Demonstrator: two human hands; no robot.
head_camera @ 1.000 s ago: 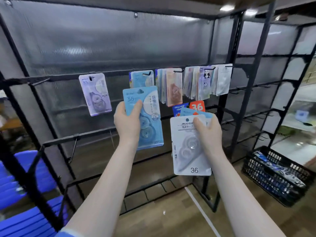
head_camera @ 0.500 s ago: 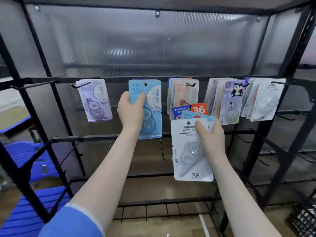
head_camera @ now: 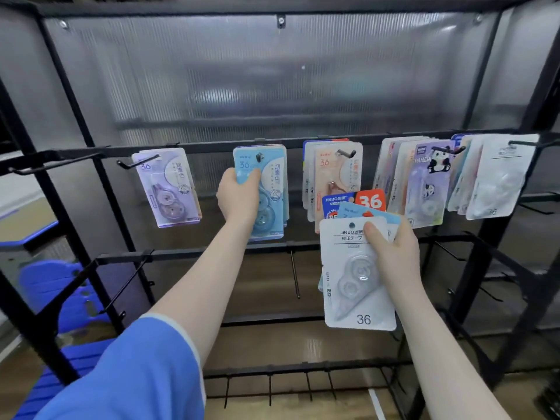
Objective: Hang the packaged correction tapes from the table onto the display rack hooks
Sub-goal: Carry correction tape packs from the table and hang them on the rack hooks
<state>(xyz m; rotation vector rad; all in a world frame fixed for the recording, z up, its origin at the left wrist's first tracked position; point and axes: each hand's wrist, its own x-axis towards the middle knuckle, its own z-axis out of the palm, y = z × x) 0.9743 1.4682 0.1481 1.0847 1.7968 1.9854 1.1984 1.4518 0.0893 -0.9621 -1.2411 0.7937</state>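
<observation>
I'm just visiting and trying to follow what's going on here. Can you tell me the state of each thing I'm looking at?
Left hand: grips the blue pack.
Blue pack: on its hook, hook through the hole.
Right hand: holds a fanned stack, white pack in front.
White pack: off the rack, not yet hung.
Purple pack: hanging, tilted.
Peach packs: hanging.
Panda packs: hanging.
Lower hooks: bare.

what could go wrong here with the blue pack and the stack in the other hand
The left hand grips the blue pack just as its hole meets the hook; letting go early could drop it. The right hand pinches a fanned stack behind the white pack; one could slide out.
</observation>
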